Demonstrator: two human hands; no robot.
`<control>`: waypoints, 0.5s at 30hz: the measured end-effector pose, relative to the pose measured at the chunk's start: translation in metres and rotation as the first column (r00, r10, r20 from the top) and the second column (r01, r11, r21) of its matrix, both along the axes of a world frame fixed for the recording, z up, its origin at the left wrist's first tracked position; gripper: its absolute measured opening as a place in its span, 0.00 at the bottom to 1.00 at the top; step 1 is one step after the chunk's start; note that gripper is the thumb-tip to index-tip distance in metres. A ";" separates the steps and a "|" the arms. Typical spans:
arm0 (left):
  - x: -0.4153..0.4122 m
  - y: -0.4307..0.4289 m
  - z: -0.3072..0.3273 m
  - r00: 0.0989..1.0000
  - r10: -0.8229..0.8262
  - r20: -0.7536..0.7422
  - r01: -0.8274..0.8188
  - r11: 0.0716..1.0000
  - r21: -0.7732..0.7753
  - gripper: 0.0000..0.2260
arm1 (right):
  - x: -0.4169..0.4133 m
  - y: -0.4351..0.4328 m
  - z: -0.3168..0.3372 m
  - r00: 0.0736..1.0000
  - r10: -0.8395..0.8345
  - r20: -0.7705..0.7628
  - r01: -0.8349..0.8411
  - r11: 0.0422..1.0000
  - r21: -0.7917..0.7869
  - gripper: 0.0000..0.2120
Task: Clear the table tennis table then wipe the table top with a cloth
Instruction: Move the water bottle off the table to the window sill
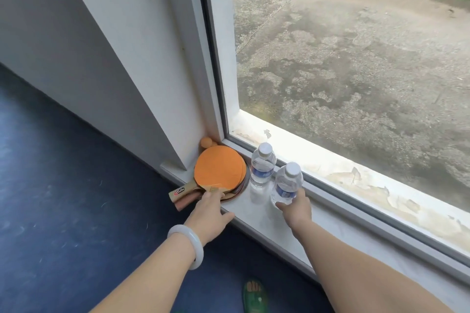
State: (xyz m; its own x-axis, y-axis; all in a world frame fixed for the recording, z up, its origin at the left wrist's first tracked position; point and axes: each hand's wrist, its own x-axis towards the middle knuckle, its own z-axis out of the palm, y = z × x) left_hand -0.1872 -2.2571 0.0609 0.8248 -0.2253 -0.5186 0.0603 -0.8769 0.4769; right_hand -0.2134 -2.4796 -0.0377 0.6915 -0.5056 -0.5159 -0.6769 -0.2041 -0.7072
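The white window sill (pixel 256 213) carries a stack of orange-faced paddles (pixel 218 170) lying flat just beyond the left hand (pixel 209 211), handles under its fingertips. An orange ball (pixel 205 142) sits in the corner beyond the stack. Two capped water bottles stand upright on the sill: the near bottle (pixel 287 185) within the grasp of the right hand (pixel 297 208), the far bottle (pixel 262 168) just beyond and left of that hand, beside the stack.

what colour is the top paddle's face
Orange. The top paddle has a plain orange face, and it shows best in the head view.
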 end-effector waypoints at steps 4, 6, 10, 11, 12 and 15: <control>0.001 0.006 -0.003 0.999 0.031 -0.009 -0.031 0.999 0.014 0.23 | 0.017 0.005 0.000 1.000 -0.016 0.017 0.016 1.000 -0.014 0.24; 0.004 0.008 -0.004 0.999 0.038 0.000 -0.038 0.999 0.029 0.22 | 0.022 0.008 -0.001 0.999 -0.031 0.025 0.031 0.999 -0.011 0.24; 0.009 0.008 -0.008 0.999 0.043 0.000 -0.043 0.998 0.051 0.21 | 0.022 0.009 -0.004 0.999 -0.048 0.025 0.048 0.999 -0.012 0.25; 0.010 0.008 -0.008 0.999 0.043 0.000 -0.043 0.998 0.047 0.21 | 0.021 0.009 -0.005 0.999 -0.046 0.018 0.047 0.999 -0.011 0.25; 0.010 0.007 -0.009 0.999 0.042 -0.002 -0.042 0.998 0.043 0.22 | 0.019 0.008 -0.006 0.999 -0.046 0.007 0.046 0.999 -0.011 0.26; 0.010 0.004 -0.013 0.999 0.042 -0.010 -0.041 0.999 0.031 0.23 | 0.016 0.007 -0.006 0.998 -0.053 -0.018 0.053 0.999 -0.005 0.28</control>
State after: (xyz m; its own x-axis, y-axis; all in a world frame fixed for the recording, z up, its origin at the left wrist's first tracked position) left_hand -0.1772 -2.2531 0.0484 0.8275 -0.1747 -0.5336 0.1018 -0.8879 0.4486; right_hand -0.1977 -2.4726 -0.0441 0.6545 -0.5435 -0.5257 -0.6993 -0.1707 -0.6941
